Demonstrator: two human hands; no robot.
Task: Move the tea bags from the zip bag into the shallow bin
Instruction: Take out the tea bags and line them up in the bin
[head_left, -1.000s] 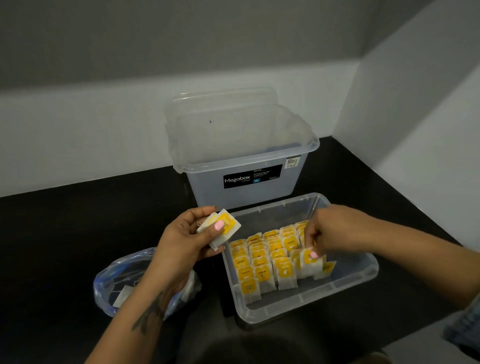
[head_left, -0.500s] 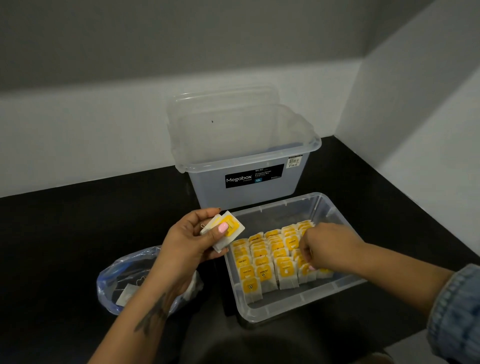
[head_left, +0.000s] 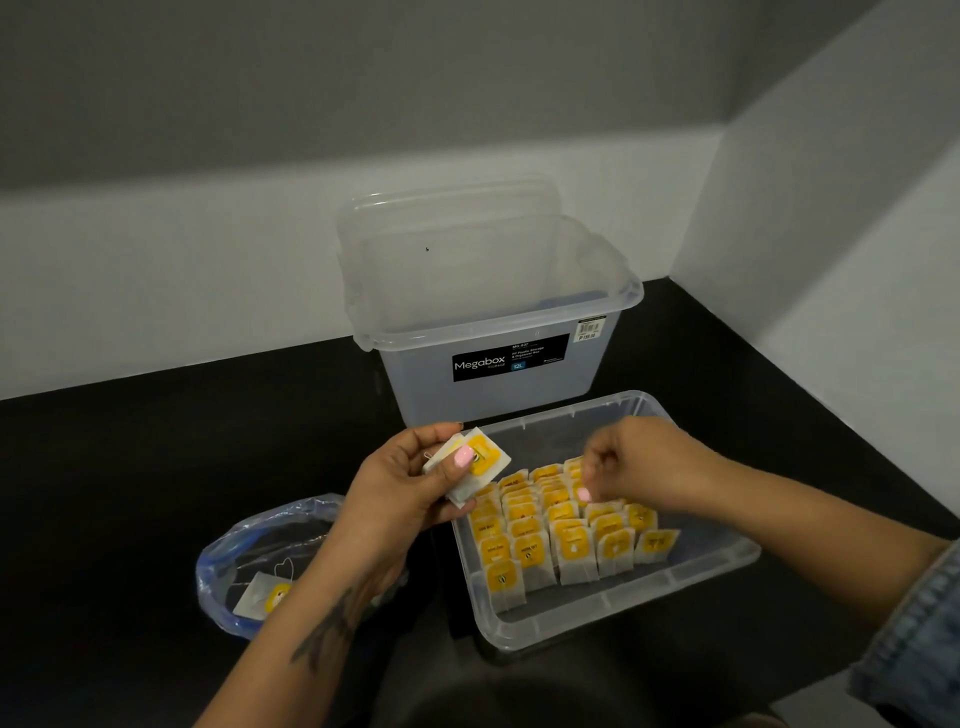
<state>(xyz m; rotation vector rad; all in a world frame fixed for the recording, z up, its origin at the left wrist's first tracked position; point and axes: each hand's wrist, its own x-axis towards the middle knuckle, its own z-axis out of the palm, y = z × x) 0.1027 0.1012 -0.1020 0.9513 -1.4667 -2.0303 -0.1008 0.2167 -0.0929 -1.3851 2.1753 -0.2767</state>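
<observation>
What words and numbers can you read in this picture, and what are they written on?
"Megabox": black label on the tall clear storage box.
"12L": small blue patch on that same label.
Smaller white lines on the label: too small to read.
Price sticker with a barcode on the box's upper right: too blurred to read.
Yellow tags on the tea bags in the shallow bin: dark print, too small to read.
</observation>
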